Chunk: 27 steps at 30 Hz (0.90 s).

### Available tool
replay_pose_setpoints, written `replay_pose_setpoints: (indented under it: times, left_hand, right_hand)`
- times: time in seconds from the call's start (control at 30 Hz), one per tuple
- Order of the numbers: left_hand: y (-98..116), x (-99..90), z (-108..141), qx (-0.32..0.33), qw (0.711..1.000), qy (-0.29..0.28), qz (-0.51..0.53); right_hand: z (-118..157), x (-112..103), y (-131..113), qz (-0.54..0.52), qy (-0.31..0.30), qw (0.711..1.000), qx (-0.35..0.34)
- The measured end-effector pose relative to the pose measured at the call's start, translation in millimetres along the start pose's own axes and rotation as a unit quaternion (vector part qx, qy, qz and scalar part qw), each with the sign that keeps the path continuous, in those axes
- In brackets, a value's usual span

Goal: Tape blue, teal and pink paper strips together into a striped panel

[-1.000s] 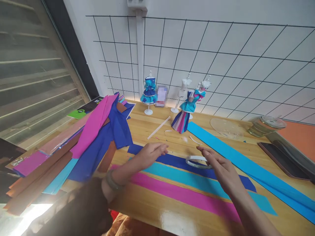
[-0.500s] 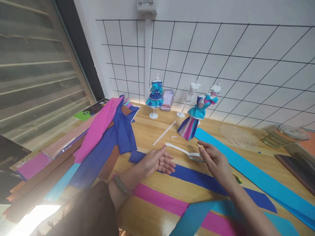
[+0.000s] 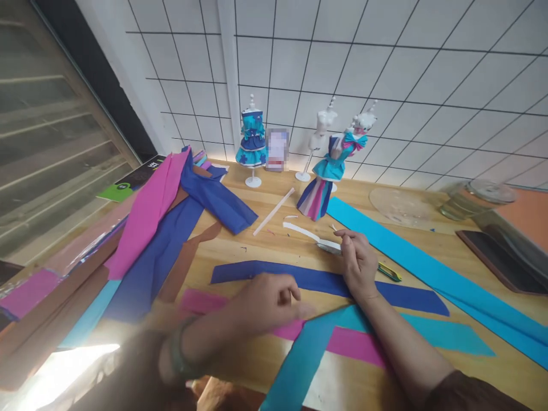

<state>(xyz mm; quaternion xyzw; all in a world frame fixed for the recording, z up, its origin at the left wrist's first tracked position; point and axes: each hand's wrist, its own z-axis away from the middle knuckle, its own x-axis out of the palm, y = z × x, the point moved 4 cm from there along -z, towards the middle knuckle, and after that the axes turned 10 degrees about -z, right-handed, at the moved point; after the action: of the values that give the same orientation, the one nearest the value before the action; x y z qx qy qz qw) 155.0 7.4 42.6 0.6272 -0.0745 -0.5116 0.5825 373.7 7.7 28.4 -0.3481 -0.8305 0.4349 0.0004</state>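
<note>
Because the left hand [image 3: 266,301], grip too blurred to tell, is over the pink strip [image 3: 290,330], one sweep could ruck the overlying teal strip [image 3: 305,357]. The white tape roll [image 3: 329,246], its end loose, could stick to the right hand [image 3: 358,264], curled beside it, any hold hidden.

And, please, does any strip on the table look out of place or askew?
Yes, the teal strip: it bends sharply, and one part crosses over the magenta strip toward the near edge of the table. It looks odd because the dark blue strip lies nearly straight.
</note>
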Motion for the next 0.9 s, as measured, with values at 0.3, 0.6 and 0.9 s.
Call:
replay_pose_setpoints:
  times: [0.3,0.6,0.9]
  left_hand:
    - [21,72.7,53,0.086,0.902,-0.022,-0.423]
    - [10,82.9,68,0.124,0.853,0.066,-0.504]
    - [0,96.9,75,0.149,0.822,0.07,-0.545]
  right_hand:
    - [0,-3,2,-0.008,0.004,1.0,-0.014]
    - [-1,-3,6,-0.027,0.017,0.998,-0.051]
    - [0,-3,7,-0.026,0.017,0.998,-0.054]
